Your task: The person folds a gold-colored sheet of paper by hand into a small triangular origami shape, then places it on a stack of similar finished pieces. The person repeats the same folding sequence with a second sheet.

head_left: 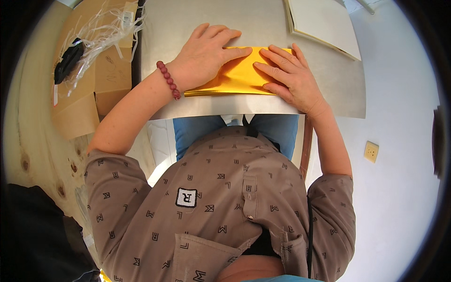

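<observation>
A shiny gold foil sheet (239,70), apparently folded, lies flat along the near edge of the metal table (188,14). My left hand (202,56) rests over its left part, fingers stretched out, the thumb lying on the foil's far edge. On the right part my right hand (293,77) presses down with spread fingers. Neither hand grips anything. A dark red bead bracelet (168,80) circles my left wrist. The foil's left end is partly hidden under my left hand and wrist.
At the left stands an open cardboard box (112,70) with clear plastic strips (101,35) and a black item (69,61) on it. A stack of pale sheets (324,23) lies at the table's far right. A wall socket (371,152) shows at right.
</observation>
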The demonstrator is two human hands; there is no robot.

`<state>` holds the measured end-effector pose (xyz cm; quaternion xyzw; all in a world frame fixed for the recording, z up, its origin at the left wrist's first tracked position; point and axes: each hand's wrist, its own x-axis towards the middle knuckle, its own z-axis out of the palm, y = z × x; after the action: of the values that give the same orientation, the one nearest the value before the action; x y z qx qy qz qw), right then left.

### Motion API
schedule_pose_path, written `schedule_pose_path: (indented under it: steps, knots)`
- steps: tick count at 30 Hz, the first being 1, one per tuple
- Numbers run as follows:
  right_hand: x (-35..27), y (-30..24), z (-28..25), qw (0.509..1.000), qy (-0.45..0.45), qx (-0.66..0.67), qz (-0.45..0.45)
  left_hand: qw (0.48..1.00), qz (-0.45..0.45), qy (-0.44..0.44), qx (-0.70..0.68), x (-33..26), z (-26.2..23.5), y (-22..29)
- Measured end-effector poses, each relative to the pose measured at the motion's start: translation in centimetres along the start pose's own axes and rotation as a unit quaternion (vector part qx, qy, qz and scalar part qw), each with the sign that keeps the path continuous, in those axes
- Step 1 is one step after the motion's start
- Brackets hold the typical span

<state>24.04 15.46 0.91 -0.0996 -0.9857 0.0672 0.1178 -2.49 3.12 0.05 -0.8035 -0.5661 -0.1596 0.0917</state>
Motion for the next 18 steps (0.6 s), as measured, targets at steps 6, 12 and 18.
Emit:
schedule_pose_path:
  steps: [6,12,18]
  knots:
    - [-0.1,0.7,-0.6,0.999,-0.036,-0.006,-0.023,0.998,-0.049,-0.026,-0.036,-0.4,0.1,0.8]
    - [-0.3,1.0,-0.3,0.999,-0.032,-0.009,-0.03,0.997,-0.045,-0.058,-0.013,-0.5,-0.5,0.9]
    - [-0.4,1.2,0.3,0.999,-0.046,-0.011,-0.001,0.998,-0.025,-0.058,-0.007,-0.3,-0.8,0.6]
